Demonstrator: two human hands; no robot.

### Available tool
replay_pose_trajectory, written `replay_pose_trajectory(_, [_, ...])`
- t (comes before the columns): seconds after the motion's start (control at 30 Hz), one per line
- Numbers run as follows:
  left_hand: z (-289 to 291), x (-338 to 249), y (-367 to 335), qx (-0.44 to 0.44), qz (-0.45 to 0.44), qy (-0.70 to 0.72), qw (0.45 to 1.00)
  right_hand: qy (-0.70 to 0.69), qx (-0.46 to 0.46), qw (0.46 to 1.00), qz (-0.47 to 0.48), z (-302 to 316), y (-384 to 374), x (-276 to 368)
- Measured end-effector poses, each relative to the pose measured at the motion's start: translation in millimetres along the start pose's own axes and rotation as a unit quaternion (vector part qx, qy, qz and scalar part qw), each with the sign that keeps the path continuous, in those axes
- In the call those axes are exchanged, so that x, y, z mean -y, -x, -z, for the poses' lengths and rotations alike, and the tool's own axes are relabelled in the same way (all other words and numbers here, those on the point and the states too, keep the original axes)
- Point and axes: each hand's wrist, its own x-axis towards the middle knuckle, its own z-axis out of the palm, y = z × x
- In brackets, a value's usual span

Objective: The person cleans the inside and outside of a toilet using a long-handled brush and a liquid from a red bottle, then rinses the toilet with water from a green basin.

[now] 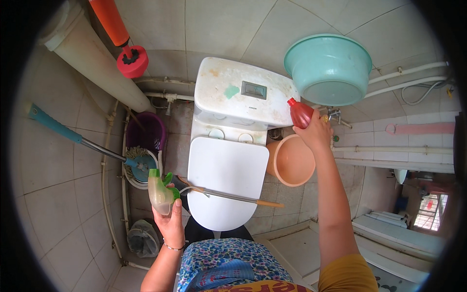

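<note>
Down at the bottom centre there's a blue flowery garment (221, 263). Just above it on the lower left, the left hand (171, 219) is wrapped around a clear spray bottle (160, 192) with a green trigger, fingers closed on it, bottle upright. Right next to that, a thin stick with a wooden handle (233, 197) lies across the closed white toilet lid (224, 180).

Over on the right of the frame, the right hand (316, 131) reaches up with fingers closed around a red bottle (300, 113), tilted, its cap touching or nearly touching the edge of the toilet tank (243, 92). Just below that hand sits a peach bucket (292, 160).

Left of the toilet are a purple bucket (146, 131) and a mop (97, 146) with a teal handle. Upper right has a teal basin (328, 68), upper left a red plunger (127, 51).
</note>
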Motion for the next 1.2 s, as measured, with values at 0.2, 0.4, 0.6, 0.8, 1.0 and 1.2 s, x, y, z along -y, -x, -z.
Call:
replay_pose_trajectory(0.2, [3, 1, 2, -0.005, 0.005, 0.011, 1.0, 0.024, -0.001, 1.0, 0.009, 4, -3, 7])
replay_pose_trajectory(0.4, [6, 3, 3, -0.011, 0.005, 0.019, 1.0, 0.018, 0.014, 1.0, 0.012, 3, -6, 12])
replay_pose_trajectory(0.6, [8, 3, 4, -0.015, 0.002, 0.013, 1.0, -0.009, 0.013, 1.0, 0.005, 1, -9, 14])
replay_pose_trajectory(0.8, [7, -4, 3, -0.014, -0.001, 0.022, 1.0, -0.362, -0.021, 0.931, 0.028, -13, -9, 1])
replay_pose_trajectory(1.0, [-10, -58, -17, -0.011, -0.068, 0.089, 0.994, -0.638, 0.052, 0.765, 0.071, -1, 90, 55])
replay_pose_trajectory(1.2, [-35, -144, -28, 0.056, -0.23, 0.176, 0.956, -0.518, 0.054, 0.829, 0.202, -1, 174, 57])
